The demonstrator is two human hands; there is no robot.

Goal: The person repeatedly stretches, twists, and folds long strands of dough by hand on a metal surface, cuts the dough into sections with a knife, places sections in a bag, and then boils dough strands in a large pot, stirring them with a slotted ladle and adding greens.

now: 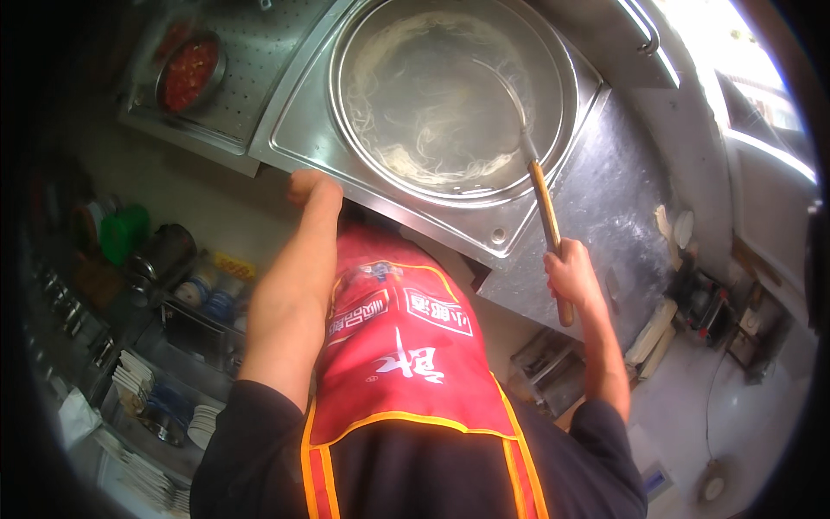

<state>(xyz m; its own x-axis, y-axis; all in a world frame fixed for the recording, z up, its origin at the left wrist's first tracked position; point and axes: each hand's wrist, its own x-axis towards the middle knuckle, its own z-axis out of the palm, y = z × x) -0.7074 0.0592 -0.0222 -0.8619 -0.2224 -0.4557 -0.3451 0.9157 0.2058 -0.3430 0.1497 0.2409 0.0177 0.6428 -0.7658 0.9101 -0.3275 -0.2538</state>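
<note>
My right hand (574, 269) is wrapped around the wooden handle of a long utensil (543, 201). Its curved metal end reaches into a large round pot (337, 110) of cloudy liquid, and its tip is hard to make out there. Pale, thin noodles (415, 165) float in the pot, mostly along its near and left sides. My left hand (311, 187) is curled at the front edge of the stainless steel stove top (301, 133). Its fingers are mostly hidden, so I cannot tell whether they grip anything.
A metal bowl of chopped red food (189, 72) sits on a perforated steel surface (249, 68) at upper left. On the right is a metal worktop (603, 194). Stacked white dishes (133, 376) and a green container (124, 232) occupy shelving at left. I wear a red apron (402, 350).
</note>
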